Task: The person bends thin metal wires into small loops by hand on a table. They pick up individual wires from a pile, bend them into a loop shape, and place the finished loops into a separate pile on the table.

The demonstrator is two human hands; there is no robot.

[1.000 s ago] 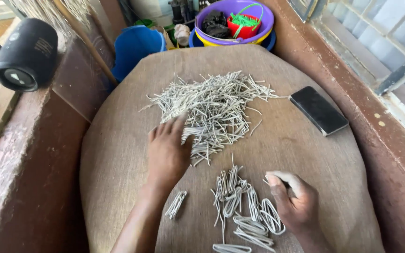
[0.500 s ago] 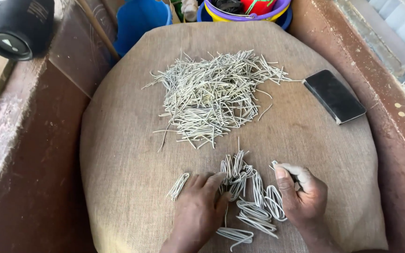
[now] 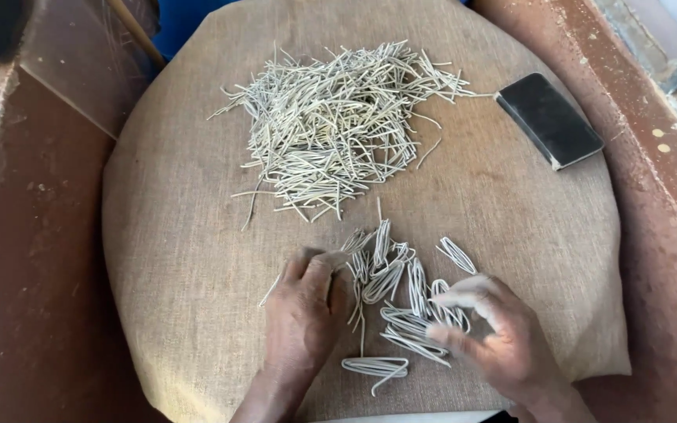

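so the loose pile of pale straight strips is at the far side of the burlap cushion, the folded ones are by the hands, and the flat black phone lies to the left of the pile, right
Not quite. The flat black phone lies to the right of the loose pile of pale straight strips, near the cushion's right edge, as the head view shows. The rest holds: the pile is at the far side of the burlap cushion, and the folded pale strips lie by the left hand and right hand.

Brown sack cushion [image 3: 197,258] carries everything. Big heap of straight pale sticks [image 3: 338,117] lies well above both hands. Small bunch of folded sticks [image 3: 401,298] lies between hands. Dark flat phone [image 3: 548,119] lies far above right hand.
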